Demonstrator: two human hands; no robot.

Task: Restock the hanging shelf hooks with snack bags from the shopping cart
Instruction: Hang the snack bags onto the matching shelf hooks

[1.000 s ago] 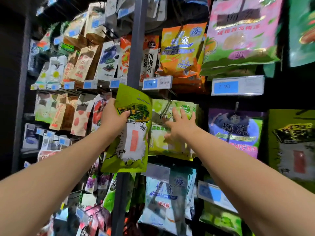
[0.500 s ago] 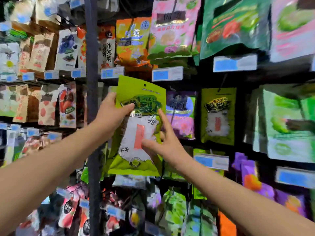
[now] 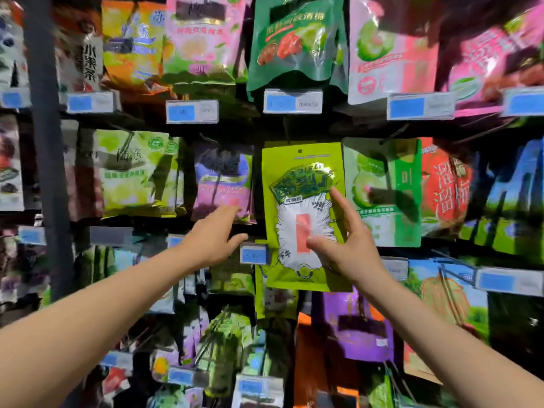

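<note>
The lime bag [image 3: 294,201] sits upright in the middle row of the rack, its long axis vertical and its hang hole [image 3: 299,151] at the top edge, just under the dark shelf bar. It is between a purple bag [image 3: 223,181] on the left and a green-and-white bag [image 3: 382,184] on the right. Whether a hook already passes through the hole cannot be told; that spot is dark and blurred.

The right hand [image 3: 350,245] is the one on the bag. Its fingers are spread and fairly straight, the index finger [image 3: 338,198] lying up the right side of the print and the thumb [image 3: 316,241] across the red patch lower down. They touch the front face and do not wrap round it.

The left hand [image 3: 212,237] hangs just left of the bag, apart from it, fingers loose and holding nothing, near a blue price tag [image 3: 253,254].

The hole lies straight above the right fingertips, so any seating push probably falls to that hand, pressing farther in towards the rack.
</note>
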